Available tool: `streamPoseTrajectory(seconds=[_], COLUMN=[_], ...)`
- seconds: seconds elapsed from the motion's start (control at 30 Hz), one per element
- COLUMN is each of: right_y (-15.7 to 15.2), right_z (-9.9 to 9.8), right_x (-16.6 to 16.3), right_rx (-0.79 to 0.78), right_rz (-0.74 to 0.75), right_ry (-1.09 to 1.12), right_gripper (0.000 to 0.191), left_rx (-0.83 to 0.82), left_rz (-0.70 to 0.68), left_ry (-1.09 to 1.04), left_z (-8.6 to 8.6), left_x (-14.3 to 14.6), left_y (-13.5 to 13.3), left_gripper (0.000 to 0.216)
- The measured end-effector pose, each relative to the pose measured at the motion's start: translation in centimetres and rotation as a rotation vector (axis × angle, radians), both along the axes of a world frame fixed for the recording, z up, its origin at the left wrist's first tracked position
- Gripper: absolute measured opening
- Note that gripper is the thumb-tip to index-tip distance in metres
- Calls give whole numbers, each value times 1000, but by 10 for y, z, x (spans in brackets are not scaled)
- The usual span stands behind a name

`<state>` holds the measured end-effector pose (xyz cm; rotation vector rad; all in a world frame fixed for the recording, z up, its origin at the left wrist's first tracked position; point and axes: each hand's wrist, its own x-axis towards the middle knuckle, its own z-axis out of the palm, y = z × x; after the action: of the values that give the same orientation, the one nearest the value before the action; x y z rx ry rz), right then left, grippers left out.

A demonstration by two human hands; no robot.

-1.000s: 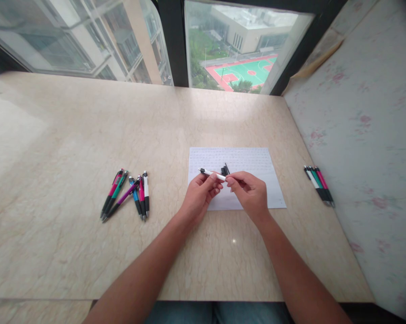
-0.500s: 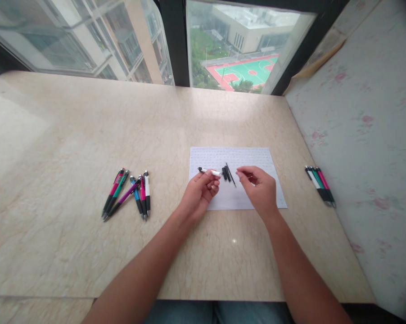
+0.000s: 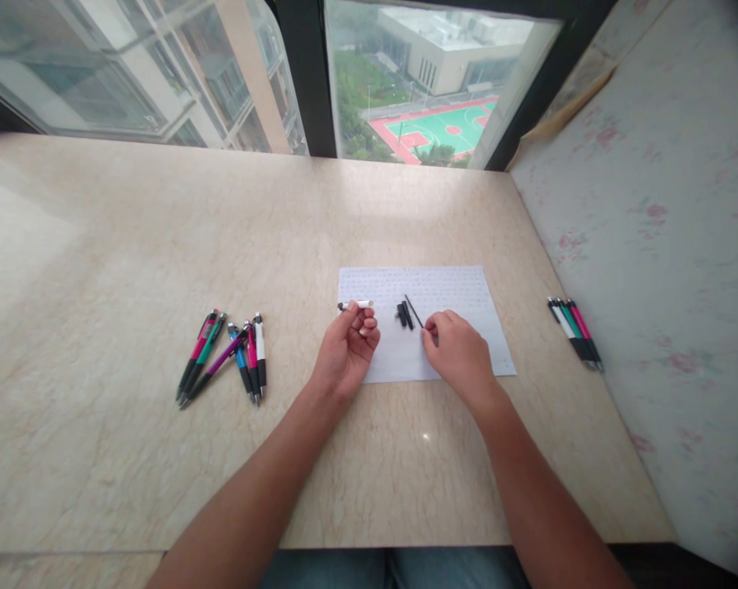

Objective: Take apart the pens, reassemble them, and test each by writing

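Observation:
Between thumb and fingers, my left hand (image 3: 348, 348) holds a white pen barrel (image 3: 363, 304) with a dark clip end pointing left, over the left part of a sheet of lined paper (image 3: 461, 286). My right hand (image 3: 460, 348) pinches the lower end of a thin black pen refill (image 3: 413, 309), which slants up and to the left above the sheet. Just left of the refill lie small black pen parts (image 3: 404, 316), close together on the paper; their exact kinds are too small to tell.
Several colored pens (image 3: 222, 360) with black grips lie in a loose group on the left of the stone countertop (image 3: 129, 458). On the right, more pens (image 3: 576, 334) lie side by side along the papered wall (image 3: 663, 270). A window (image 3: 430, 90) borders the far edge.
My right hand has come down and left onto the refill and now pinches its end. My left hand has drawn left with the white barrel, away from the black parts.

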<state>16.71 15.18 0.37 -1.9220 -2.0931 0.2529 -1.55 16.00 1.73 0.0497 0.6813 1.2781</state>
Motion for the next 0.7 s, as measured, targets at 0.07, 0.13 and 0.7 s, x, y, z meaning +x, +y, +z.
streamPoseTrajectory(seconds=[0.07,0.13,0.7], right_y=[0,0,5], right_z=[1,2,18], right_x=[-1,-1,4], right_rx=[-15,-13,88], right_rz=[-12,-28,115], right_ry=[-31,-49,784], right_gripper=[9,10,7], left_rx=[2,11,61], left_rz=[2,2,110], left_ry=[9,34,220], left_z=[-1,-1,-11], left_x=[0,0,-9], left_y=[0,0,8], left_gripper=[12,12,19])
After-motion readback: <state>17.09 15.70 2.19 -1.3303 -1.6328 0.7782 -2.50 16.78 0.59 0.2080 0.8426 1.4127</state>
